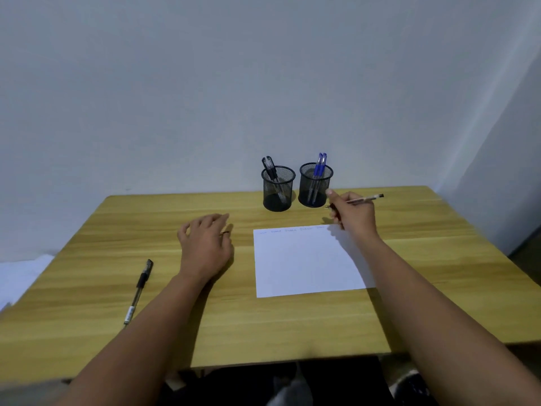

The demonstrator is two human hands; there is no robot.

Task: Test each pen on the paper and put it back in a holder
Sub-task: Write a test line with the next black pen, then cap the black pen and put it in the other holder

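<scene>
Above paper (307,262) | right hand (352,213) grip: pen (366,198) | left hand (205,244): released | writing illegible

- Two mesh holders: left holder (277,190), right holder (315,186)
- Two black pens (269,167)
- Two blue pens (320,164)
- One held pen (366,198)
- One loose pen (140,288)
- One paper (307,262)

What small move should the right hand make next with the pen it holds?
Probably drop the pen into the left holder. The right hand grips it just past the paper, whose top edge already carries marks. Its cap looks black, like the pens in that holder; the right holder keeps blue ones.
</scene>
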